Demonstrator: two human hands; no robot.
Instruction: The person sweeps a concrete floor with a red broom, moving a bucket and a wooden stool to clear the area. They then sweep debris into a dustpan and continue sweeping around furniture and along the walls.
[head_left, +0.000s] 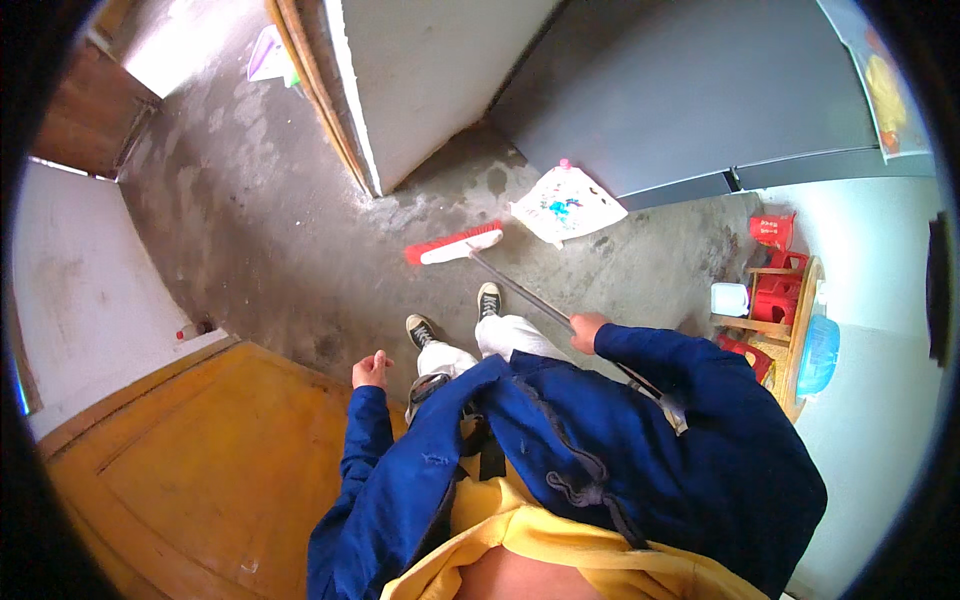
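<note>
My right hand (587, 333) grips the grey pole (525, 292) of a push broom, and the pole's rear end passes under my right forearm. The broom head (456, 244), white with red bristles, rests on the concrete floor ahead of my feet. Just right of it lies a white bag or cover (566, 206) with coloured print and a pink knob. My left hand (370, 370) hangs beside my left leg, fingers loosely curled, with nothing seen in it. Below that hand is an orange-brown wooden panel (225, 457).
A wall end with a wooden door frame (322, 97) juts in ahead. Behind it sits a purple and green plastic item (268, 56). A large grey cabinet (675, 82) stands at the right. Red plastic stools (776, 296), a white container (729, 299) and a blue basin (819, 355) are around a wooden rack.
</note>
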